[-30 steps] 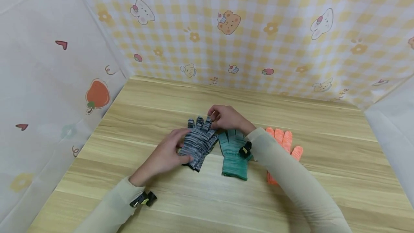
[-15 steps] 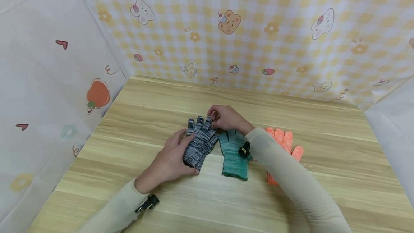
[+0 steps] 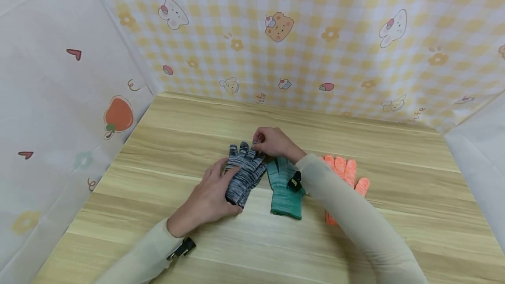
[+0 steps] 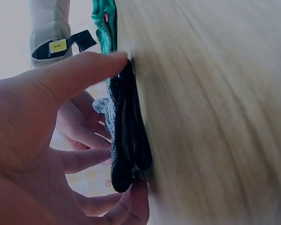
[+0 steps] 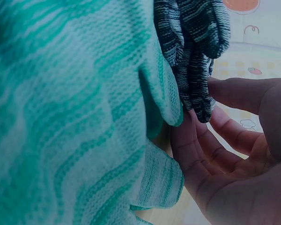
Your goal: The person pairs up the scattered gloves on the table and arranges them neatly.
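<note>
A pair of black-and-grey knit gloves (image 3: 243, 173) lies stacked on the table, fingers toward the back. My left hand (image 3: 209, 194) holds the cuff end from the left. In the left wrist view its thumb (image 4: 91, 70) is at one end of the dark cuff (image 4: 124, 122), with other fingers curled at the opposite end. At the far side, my right hand (image 3: 274, 143) pinches a fingertip of the grey gloves. The right wrist view shows that grey glove finger (image 5: 200, 89) between thumb and fingers. Beneath the right wrist lies a green glove (image 3: 286, 203), partly covered.
An orange glove (image 3: 349, 172) lies farther right, partly hidden under my right forearm. The wooden table (image 3: 252, 249) ends at a yellow checked cloth (image 3: 304, 65) at the back. White cloth (image 3: 51, 100) hangs along the left side.
My left hand has shifted from the middle of the grey gloves' left side down to the cuff. The right hand stays at the fingertip, its thumb drawn in closer.
</note>
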### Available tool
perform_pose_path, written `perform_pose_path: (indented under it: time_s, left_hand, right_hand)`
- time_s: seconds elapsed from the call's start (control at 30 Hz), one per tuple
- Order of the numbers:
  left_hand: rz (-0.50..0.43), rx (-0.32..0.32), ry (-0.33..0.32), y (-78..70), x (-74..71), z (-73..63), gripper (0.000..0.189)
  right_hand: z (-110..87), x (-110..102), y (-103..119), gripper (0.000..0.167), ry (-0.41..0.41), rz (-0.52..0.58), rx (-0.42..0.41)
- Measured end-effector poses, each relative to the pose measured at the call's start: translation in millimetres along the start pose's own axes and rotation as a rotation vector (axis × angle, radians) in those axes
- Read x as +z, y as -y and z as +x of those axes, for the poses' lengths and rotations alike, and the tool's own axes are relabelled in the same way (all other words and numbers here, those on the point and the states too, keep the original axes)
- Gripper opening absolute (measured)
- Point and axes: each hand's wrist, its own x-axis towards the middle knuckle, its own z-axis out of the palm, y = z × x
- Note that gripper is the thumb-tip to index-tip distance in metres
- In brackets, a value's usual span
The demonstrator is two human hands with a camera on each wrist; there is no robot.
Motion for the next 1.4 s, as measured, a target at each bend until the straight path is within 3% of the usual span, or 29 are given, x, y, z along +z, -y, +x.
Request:
perform_pose_path:
  time_s: [0.47, 0.7, 0.9, 1.1, 1.4]
  left_hand:
    - [0.051, -0.021, -0.011, -5.7, 2.3, 1.2, 0.101]
    - [0.045, -0.017, -0.009, -6.5, 0.8, 0.7, 0.100]
    - [0.034, 0.032, -0.066, -2.0, 1.3, 1.7, 0.078]
    - [0.064, 0.128, -0.151, 4.5, 1.8, 2.1, 0.043]
    - [0.077, 0.131, -0.122, 8.0, 1.8, 3.5, 0.049]
  right_hand:
    - [2.4, 4, 1, 0.013, -0.033, -0.025, -0.013]
    - [5.0, 4, 3, 0.022, -0.025, -0.019, -0.088]
    - [7.8, 3, 5, 0.028, 0.001, -0.051, -0.166]
    - [7.5, 5, 6, 0.032, 0.012, -0.116, -0.163]
    - [9.7, 5, 5, 0.036, 0.046, -0.158, -0.164]
